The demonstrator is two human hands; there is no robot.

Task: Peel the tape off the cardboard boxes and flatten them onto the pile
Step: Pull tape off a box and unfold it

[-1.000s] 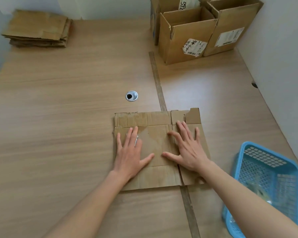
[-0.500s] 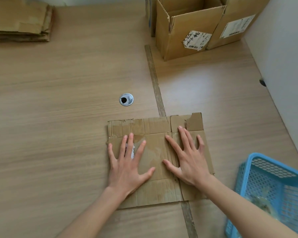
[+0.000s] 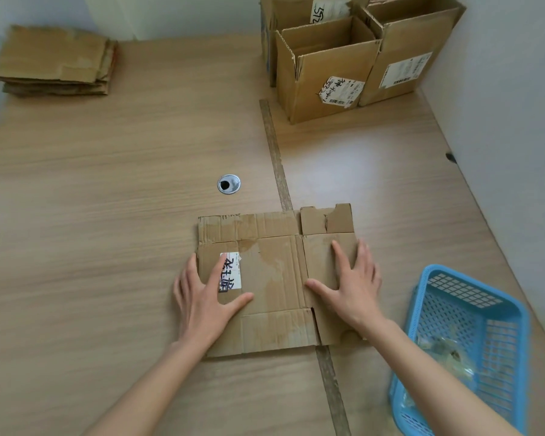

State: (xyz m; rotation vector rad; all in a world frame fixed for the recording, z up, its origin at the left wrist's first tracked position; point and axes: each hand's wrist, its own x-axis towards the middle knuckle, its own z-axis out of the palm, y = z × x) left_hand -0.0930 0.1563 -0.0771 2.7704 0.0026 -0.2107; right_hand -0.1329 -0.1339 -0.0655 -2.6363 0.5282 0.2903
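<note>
Both hands are spread flat, grasping nothing: the left hand [image 3: 206, 297] is laid over the left edge of the flattened box [image 3: 274, 278], its fingers partly covering a white label [image 3: 231, 272], while the right hand [image 3: 354, 284] is pressed on the right-hand panel, thumb stretched toward the middle crease. By this spread, the folded cardboard appears to be kept down so that the panels cannot spring back up. The flattened box is lying on the worktop [image 3: 107, 199] close to the person, across a strip of brown tape [image 3: 279, 171] that is run along the worktop's seam.

The pile [image 3: 52, 61] of flattened cardboard is stacked at the far left corner, well apart from the hands, so the piece is judged to be pressed but not yet carried over. Three upright boxes [image 3: 324, 70] are stood open at the far right against the wall, seemingly awaiting the same treatment. A blue basket [image 3: 497, 313] is set just beside the right forearm, with crumpled pale material inside it, probably placed there within reach for the peeled tape. A round metal grommet [image 3: 229, 184] is set in the worktop beyond the flattened box.
</note>
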